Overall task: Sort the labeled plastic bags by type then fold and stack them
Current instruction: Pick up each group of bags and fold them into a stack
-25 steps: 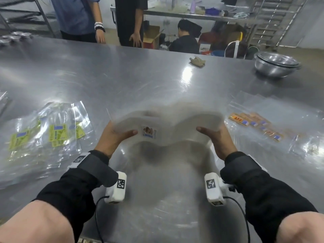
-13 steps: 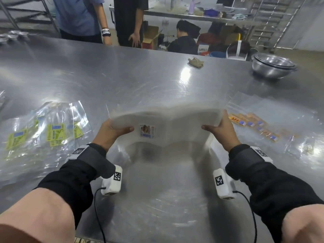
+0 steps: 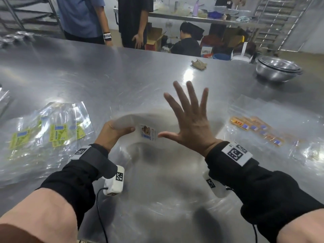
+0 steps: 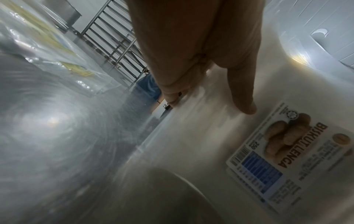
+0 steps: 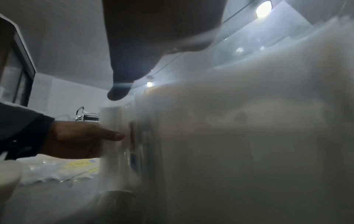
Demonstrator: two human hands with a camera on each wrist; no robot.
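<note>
A stack of clear plastic bags (image 3: 150,123) with a biscuit label (image 3: 147,132) is held above the steel table (image 3: 87,81). My left hand (image 3: 114,134) grips its left edge, thumb on the near face and fingers behind. The same label (image 4: 283,151) fills the left wrist view beside my thumb. My right hand (image 3: 189,118) is spread flat with straight fingers against the stack's right part. The stack (image 5: 229,136) looks milky and blurred in the right wrist view. Green-labelled bags (image 3: 52,134) lie at the left, orange-labelled bags (image 3: 257,127) at the right.
Nested steel bowls (image 3: 278,67) stand at the far right of the table. A crumpled brown scrap (image 3: 199,64) lies near the far edge. Two standing people (image 3: 105,20) and a crouching person (image 3: 187,42) are beyond the table.
My right hand has let go of the stack's right edge and opened flat, fingers spread, over the bags. The left hand keeps its grip and the stack has sagged.
</note>
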